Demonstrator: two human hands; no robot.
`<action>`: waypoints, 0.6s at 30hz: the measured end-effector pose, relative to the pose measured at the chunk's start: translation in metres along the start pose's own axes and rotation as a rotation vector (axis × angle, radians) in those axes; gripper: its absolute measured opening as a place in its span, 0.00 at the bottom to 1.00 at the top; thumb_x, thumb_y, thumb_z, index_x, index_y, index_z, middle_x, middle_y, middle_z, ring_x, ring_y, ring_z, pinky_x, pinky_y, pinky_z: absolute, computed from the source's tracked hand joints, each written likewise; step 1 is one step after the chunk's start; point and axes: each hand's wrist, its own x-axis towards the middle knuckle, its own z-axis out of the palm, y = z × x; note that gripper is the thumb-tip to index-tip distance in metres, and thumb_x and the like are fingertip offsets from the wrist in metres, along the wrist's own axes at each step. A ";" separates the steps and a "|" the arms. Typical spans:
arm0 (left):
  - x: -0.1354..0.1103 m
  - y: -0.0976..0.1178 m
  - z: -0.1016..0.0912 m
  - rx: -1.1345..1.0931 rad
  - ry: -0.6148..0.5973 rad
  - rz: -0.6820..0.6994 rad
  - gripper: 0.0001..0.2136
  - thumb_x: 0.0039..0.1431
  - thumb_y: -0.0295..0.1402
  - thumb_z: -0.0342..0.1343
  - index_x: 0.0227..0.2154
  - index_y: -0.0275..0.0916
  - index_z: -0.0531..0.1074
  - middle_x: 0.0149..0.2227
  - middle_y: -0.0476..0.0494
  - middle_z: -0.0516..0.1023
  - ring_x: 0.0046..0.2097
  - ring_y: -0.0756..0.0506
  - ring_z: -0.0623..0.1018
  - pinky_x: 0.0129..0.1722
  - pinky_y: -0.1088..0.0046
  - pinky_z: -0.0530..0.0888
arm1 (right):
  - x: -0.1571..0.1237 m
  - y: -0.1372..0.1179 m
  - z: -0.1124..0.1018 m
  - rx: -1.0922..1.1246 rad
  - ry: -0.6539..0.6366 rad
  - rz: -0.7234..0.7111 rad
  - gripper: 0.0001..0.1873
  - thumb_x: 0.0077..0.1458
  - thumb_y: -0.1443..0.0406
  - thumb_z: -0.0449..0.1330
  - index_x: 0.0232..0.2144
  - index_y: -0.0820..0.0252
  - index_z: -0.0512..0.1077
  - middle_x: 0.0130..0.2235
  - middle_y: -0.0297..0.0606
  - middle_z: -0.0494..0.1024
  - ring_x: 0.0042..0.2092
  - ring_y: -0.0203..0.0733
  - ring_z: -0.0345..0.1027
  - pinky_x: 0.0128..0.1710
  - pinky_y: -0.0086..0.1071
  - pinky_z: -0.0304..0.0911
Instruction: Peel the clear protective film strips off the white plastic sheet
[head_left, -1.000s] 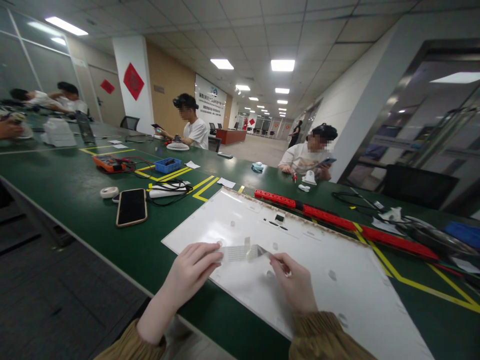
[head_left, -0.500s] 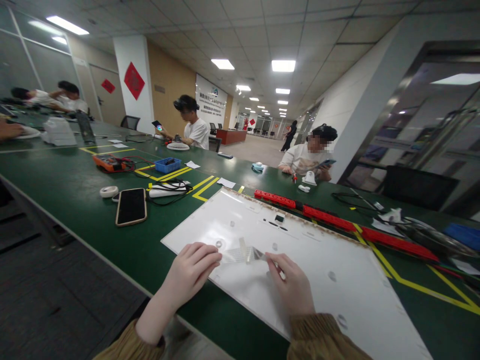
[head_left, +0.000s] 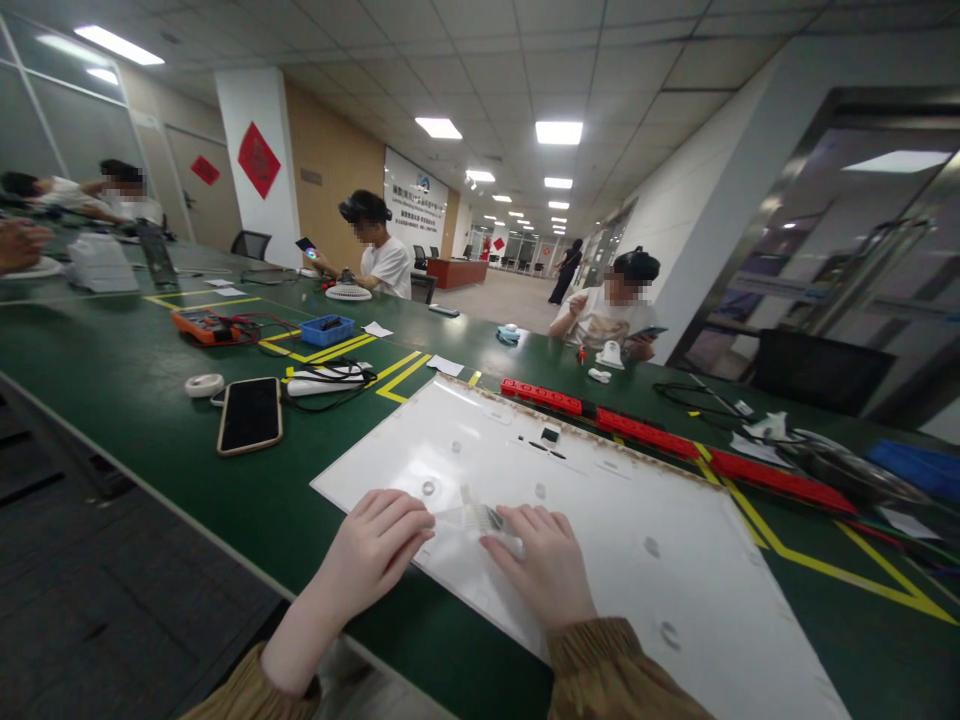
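Note:
A large white panel (head_left: 615, 520) lies flat on the green table (head_left: 120, 370) in front of me. On its near edge a small clear strip of tape-like film (head_left: 469, 520) sits between my hands. My left hand (head_left: 375, 550) rests curled at the strip's left end, fingertips on it. My right hand (head_left: 544, 565) lies on the panel with fingers stretched toward the strip's right end, pressing on it.
A phone (head_left: 250, 414) lies face up to the left, beside a tape roll (head_left: 204, 384) and a white power strip (head_left: 322, 379). A red bar (head_left: 645, 435) runs behind the panel. Two people sit across the table holding phones; others sit far left.
The strip was held up between both hands; now it lies lower on the panel. My right hand has moved left and flattened over its end.

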 end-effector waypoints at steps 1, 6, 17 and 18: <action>0.000 0.000 0.000 0.001 0.001 0.006 0.06 0.63 0.27 0.47 0.38 0.39 0.69 0.37 0.44 0.75 0.40 0.46 0.72 0.41 0.69 0.66 | 0.000 -0.001 0.000 0.017 0.012 0.006 0.11 0.54 0.61 0.61 0.39 0.58 0.72 0.36 0.36 0.76 0.39 0.45 0.67 0.41 0.37 0.53; 0.000 -0.002 -0.001 -0.003 0.103 -0.078 0.05 0.62 0.26 0.50 0.38 0.39 0.69 0.37 0.45 0.74 0.40 0.45 0.72 0.40 0.68 0.66 | -0.002 0.007 -0.006 0.335 0.154 0.167 0.14 0.56 0.55 0.56 0.35 0.59 0.74 0.32 0.37 0.76 0.36 0.43 0.68 0.41 0.37 0.56; -0.005 -0.010 -0.003 -0.090 0.378 -0.340 0.05 0.63 0.29 0.49 0.36 0.39 0.70 0.36 0.44 0.73 0.41 0.44 0.72 0.41 0.67 0.67 | -0.001 0.032 -0.006 0.869 0.518 0.760 0.23 0.55 0.52 0.49 0.36 0.66 0.73 0.29 0.40 0.73 0.27 0.37 0.63 0.27 0.30 0.62; -0.005 -0.010 -0.003 -0.097 0.397 -0.355 0.05 0.63 0.30 0.49 0.36 0.39 0.70 0.36 0.44 0.73 0.41 0.44 0.72 0.41 0.67 0.68 | 0.000 0.033 -0.005 0.863 0.501 0.795 0.22 0.52 0.52 0.51 0.36 0.65 0.72 0.29 0.39 0.73 0.25 0.36 0.63 0.25 0.30 0.61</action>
